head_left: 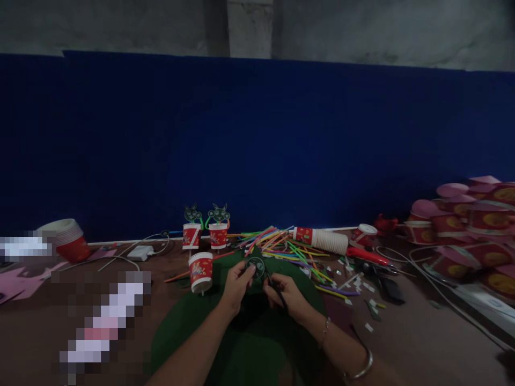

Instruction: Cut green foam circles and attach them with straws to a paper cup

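Observation:
My left hand (238,284) is closed on a dark green paper piece (256,265) with a pale-lined drawing. Just right of it, my right hand (284,294) is closed around a dark, slender tool (276,289), whose type I cannot make out for certain; its tip is near the paper. Both hands are above a large green sheet (181,335). Left of my hands a red paper cup (200,272) rests upside down. Behind it, two red cups (192,236) (218,236) carry dark animal faces with coloured arms.
Coloured pipe cleaners (281,244) lie behind my hands beside a row of nested cups (322,239). A red glue gun (370,256) and paper scraps are to the right, near piled red-and-pink crafts (475,225). Stacked cups (66,238) and cables are at left.

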The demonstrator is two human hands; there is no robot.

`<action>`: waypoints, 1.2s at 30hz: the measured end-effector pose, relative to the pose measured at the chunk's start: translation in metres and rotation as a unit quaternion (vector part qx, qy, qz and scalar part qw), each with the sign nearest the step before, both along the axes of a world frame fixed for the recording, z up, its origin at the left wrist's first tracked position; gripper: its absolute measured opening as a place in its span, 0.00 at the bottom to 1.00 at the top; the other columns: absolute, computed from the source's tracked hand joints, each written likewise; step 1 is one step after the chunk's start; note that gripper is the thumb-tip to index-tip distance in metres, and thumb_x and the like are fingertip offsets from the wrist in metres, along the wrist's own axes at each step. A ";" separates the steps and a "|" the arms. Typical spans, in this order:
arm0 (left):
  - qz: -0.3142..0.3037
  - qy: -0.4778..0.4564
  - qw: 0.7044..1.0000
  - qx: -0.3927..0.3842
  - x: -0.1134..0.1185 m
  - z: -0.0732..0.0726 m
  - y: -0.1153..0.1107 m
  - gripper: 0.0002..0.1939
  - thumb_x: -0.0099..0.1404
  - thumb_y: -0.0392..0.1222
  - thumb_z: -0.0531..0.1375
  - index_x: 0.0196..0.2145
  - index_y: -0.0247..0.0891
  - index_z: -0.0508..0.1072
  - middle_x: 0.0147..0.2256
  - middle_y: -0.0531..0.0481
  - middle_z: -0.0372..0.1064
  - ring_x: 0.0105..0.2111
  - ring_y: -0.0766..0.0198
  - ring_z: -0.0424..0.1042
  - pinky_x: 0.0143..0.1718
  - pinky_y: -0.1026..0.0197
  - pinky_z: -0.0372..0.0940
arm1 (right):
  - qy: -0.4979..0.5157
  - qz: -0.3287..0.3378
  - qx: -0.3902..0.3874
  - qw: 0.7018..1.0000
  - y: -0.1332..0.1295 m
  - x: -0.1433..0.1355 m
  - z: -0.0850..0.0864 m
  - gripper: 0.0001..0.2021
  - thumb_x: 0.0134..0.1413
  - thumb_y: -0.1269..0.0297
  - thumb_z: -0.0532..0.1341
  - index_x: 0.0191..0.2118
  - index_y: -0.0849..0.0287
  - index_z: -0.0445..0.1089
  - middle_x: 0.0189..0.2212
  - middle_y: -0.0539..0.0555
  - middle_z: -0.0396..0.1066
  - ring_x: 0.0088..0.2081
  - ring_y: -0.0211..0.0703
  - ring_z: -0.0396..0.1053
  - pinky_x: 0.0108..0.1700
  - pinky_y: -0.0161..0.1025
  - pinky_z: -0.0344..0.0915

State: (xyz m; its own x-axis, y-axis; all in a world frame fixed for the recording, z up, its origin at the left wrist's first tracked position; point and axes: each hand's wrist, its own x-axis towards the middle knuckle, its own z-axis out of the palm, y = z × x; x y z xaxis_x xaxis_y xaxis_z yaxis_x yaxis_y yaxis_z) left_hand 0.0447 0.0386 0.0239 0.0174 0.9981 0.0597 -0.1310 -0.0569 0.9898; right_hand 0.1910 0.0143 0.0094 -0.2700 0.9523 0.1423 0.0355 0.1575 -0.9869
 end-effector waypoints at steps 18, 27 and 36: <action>-0.004 -0.043 0.999 -0.013 -0.004 -0.008 0.006 0.15 0.51 0.50 0.63 0.23 0.35 0.65 0.13 0.62 0.49 0.13 0.77 0.46 0.15 0.71 0.40 | 0.003 -0.003 -0.037 0.999 0.002 -0.002 -0.001 0.13 0.42 0.55 0.61 0.24 0.60 0.61 0.11 0.42 0.56 0.12 0.29 0.54 0.15 0.28 0.51; -0.024 -0.031 0.999 -0.011 -0.005 -0.008 0.006 0.15 0.49 0.48 0.64 0.22 0.35 0.64 0.13 0.62 0.50 0.13 0.77 0.46 0.15 0.70 0.40 | 0.005 0.010 -0.003 1.000 0.004 0.001 -0.007 0.13 0.44 0.55 0.61 0.26 0.61 0.64 0.13 0.44 0.60 0.15 0.31 0.58 0.19 0.29 0.54; -0.015 -0.047 0.999 -0.015 -0.005 -0.007 0.006 0.17 0.48 0.49 0.65 0.19 0.35 0.62 0.12 0.62 0.49 0.13 0.77 0.47 0.15 0.70 0.41 | -0.007 0.000 -0.029 1.000 0.004 -0.001 -0.005 0.12 0.43 0.56 0.60 0.24 0.60 0.62 0.10 0.42 0.57 0.12 0.30 0.55 0.16 0.28 0.52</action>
State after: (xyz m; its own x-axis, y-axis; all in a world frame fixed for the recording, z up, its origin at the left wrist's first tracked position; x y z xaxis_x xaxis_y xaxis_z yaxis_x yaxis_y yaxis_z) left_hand 0.0395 0.0443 0.0173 0.0432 0.9985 0.0321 -0.2246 -0.0216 0.9742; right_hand 0.1902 0.0184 0.0040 -0.2708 0.9591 0.0826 0.0498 0.0997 -0.9938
